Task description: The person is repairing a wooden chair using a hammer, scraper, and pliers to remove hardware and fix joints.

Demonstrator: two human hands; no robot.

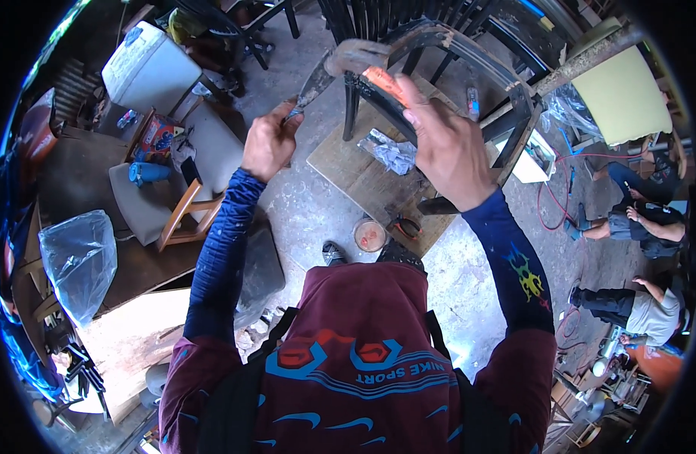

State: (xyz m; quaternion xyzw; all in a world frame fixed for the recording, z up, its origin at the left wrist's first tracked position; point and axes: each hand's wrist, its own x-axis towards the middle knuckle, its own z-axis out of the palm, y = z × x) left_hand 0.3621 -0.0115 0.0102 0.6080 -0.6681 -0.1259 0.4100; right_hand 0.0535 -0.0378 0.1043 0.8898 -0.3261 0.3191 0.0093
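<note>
My left hand (268, 144) grips the handle of a putty knife (315, 82), whose flat blade points up and right toward the top rail of a dark wooden chair (439, 53). The blade tip touches a pale, filler-smeared patch on that rail (357, 54). My right hand (446, 147) is closed on an orange-handled scraper (383, 85) that rests against the same curved rail. The chair stands on a wooden board (363, 178) on the concrete floor, just in front of me.
A small round tub of reddish paste (370, 234) and pliers (405, 225) lie by my feet. Crumpled paper (389, 149) sits on the board. Upholstered chairs (147, 68) and a plastic bag (79, 261) stand at left. People sit on the floor at right (635, 219).
</note>
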